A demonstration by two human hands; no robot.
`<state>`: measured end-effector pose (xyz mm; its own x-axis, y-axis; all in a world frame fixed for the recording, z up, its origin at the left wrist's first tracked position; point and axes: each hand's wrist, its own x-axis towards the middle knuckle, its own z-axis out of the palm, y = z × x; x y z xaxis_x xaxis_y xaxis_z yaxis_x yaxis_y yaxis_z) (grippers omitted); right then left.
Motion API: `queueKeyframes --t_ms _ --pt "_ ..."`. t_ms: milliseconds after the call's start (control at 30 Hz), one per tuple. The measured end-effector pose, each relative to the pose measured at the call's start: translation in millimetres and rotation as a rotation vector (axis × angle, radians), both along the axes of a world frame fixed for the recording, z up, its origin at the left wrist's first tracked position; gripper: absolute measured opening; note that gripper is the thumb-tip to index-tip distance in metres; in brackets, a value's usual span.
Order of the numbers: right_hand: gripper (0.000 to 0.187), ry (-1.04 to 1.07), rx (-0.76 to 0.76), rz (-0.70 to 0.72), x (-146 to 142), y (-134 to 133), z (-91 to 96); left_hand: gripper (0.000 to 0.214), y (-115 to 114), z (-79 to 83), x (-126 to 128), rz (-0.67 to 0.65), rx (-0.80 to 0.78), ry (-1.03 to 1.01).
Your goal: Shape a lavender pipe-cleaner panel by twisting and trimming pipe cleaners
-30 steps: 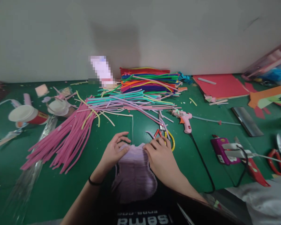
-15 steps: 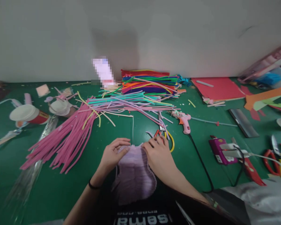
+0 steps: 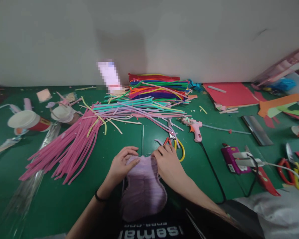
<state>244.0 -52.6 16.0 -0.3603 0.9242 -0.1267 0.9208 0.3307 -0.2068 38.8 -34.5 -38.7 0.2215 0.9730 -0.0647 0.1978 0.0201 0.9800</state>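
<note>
A flat lilac piece (image 3: 144, 189), which looks built from rows of fuzzy pipe cleaners, hangs toward my lap from the table's near edge. My left hand (image 3: 123, 162) grips its upper left corner, thumb on top and fingers curled. At the upper right corner my right hand (image 3: 168, 162) bends its fingers over the edge. A thin pale wire (image 3: 143, 139) sticks out past the top edge between the hands. Just beyond my right hand lie yellow-and-red-handled pliers (image 3: 181, 152), partly covered by lilac pipe cleaners (image 3: 151, 122).
Pink pipe cleaners (image 3: 62, 152) fan out at left beside a paper cup (image 3: 27, 120). Multicoloured bundles (image 3: 158, 88) lie at the back. To the right are a pink glue gun (image 3: 196, 129), its black cord, a purple power adapter (image 3: 233, 160), a dark phone-like slab (image 3: 257, 130) and scissors (image 3: 290, 166).
The lilac piece has shifted slightly, its lower part now hanging a little lower and flatter. Both hands keep nearly the same places on its top edge. The view has turned slightly.
</note>
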Motion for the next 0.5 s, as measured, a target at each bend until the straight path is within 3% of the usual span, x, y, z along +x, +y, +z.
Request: queueKeyframes --t_ms 267,500 --pt "0.023 0.047 0.006 0.028 -7.5 -0.6 -2.8 0.009 0.0 -5.3 -3.5 0.002 0.005 0.085" --pt "0.024 0.026 -0.018 0.034 -7.7 1.9 -1.1 0.011 -1.2 -0.1 -0.4 -0.036 0.237 0.357"
